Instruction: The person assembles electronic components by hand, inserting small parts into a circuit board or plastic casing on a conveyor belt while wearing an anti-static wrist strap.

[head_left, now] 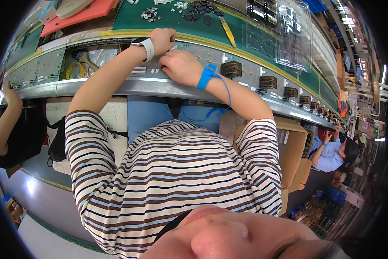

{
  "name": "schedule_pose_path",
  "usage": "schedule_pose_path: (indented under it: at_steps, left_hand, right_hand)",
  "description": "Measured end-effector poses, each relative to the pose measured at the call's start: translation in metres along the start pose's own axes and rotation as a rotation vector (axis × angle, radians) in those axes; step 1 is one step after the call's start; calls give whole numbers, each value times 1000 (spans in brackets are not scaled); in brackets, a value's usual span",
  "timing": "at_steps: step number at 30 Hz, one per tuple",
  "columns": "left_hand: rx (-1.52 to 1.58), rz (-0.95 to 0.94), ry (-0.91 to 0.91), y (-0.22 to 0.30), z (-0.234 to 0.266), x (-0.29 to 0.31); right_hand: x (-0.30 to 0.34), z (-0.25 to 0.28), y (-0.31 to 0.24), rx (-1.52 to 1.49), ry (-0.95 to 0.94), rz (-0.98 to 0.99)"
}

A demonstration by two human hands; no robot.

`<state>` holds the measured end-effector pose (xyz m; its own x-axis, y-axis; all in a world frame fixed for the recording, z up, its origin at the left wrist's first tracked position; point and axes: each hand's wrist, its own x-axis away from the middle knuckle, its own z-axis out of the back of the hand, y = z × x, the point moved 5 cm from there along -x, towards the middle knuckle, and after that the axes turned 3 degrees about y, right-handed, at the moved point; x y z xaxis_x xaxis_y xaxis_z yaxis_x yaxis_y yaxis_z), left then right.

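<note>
My left hand (162, 40), with a white-strapped watch at its wrist, has its fingers curled over the far side of a grey circuit board (202, 52) in the metal rail. Closer to me, my right hand (182, 66) is also closed, its fingertips bent down at the board. A blue wrist strap (208, 77) with a coiled cord is on that arm. Whatever the fingers of either hand hold is hidden or too small to make out. Right of my right hand, a dark block-shaped component (231, 69) stands on the board row.
Beyond the rail, a green mat (133, 17) carries black disc components (202, 11), small white parts (150, 14), a yellow tool (227, 31) and clear plastic trays (289, 39). A tape roll (75, 70) and brush (87, 61) lie left. A cardboard box (291, 146) stands right; co-workers sit both sides.
</note>
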<state>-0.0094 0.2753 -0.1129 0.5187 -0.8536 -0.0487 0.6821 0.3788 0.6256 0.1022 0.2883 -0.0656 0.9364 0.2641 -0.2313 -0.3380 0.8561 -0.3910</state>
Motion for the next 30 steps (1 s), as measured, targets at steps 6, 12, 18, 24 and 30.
schedule_pose_path:
  at_steps: [6, 12, 18, 24, 30]
  left_hand:
    - [-18, -27, -4, 0, 0, -3]
    - [-15, -29, -20, 2, 1, -5]
    - [8, 30, -56, 6, -1, -6]
    - [-15, -13, -5, 9, -11, -9]
    - [47, 39, -46, 21, -13, -9]
  right_hand:
    - [-3, 0, -3, 43, 6, 54]
    - [-2, -5, -2, 55, -10, 119]
    - [0, -3, -2, 35, -95, 121]
    - [2, 10, 10, -48, -203, 68]
    - [-25, 75, 132, 98, -37, -392]
